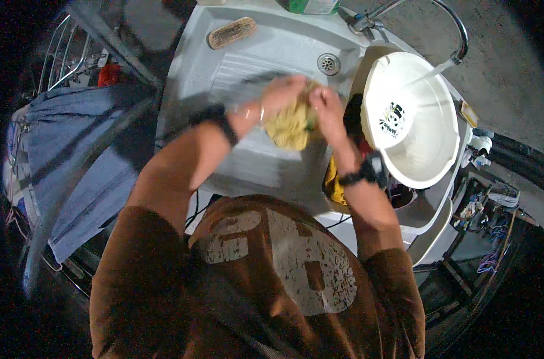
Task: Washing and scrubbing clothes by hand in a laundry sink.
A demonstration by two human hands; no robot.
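Observation:
Both hands meet over the ridged washboard floor of a grey laundry sink (245, 166), gripping a wet-looking yellow cloth (290, 128) that hangs and bunches between them. My left hand (283, 95) is blurred, its fingers closed at the upper left part of the cloth. My right hand (326, 105) is closed on the cloth's upper right part. On the right, a white plastic basin (433, 148) with a panda print sits tilted over the neighbouring compartment, and water runs into it from a chrome faucet (460, 40).
A scrubbing brush (232, 33) lies in the sink's upper left corner. Near the top right of the washboard side is a metal drain (328, 64). A green bottle (310, 5) stands at the back rim. Yellow fabric (336, 184) lies below the basin. Blue-grey cloth (83, 134) hangs at left.

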